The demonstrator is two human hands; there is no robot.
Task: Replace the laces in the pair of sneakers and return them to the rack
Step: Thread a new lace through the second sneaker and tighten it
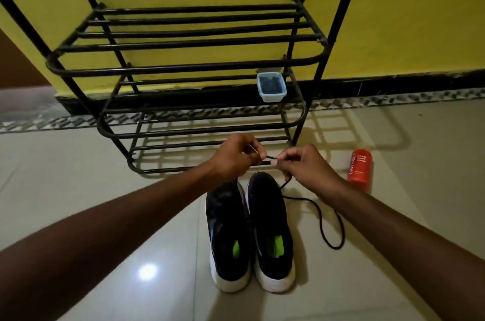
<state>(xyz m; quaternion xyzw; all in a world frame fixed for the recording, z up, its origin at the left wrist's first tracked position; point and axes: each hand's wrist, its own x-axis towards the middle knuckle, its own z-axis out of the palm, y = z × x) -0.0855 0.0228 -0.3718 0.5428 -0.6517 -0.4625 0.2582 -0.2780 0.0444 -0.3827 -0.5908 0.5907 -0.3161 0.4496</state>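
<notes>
Two black sneakers with white soles stand side by side on the floor, the left sneaker (227,236) and the right sneaker (270,231), heels toward me and toes toward the rack. A black lace (321,226) hangs from my hands and loops on the tiles right of the shoes. My left hand (236,156) and my right hand (304,165) meet above the toes, each pinching the lace end between thumb and fingers. The black metal shoe rack (183,68) stands just beyond the hands, its lower shelves bare of shoes.
A small pale blue plastic tub (271,86) with dark contents sits on the right of a middle rack shelf. An orange bottle (359,169) lies on the floor to the right of my right hand. A yellow wall rises behind the rack.
</notes>
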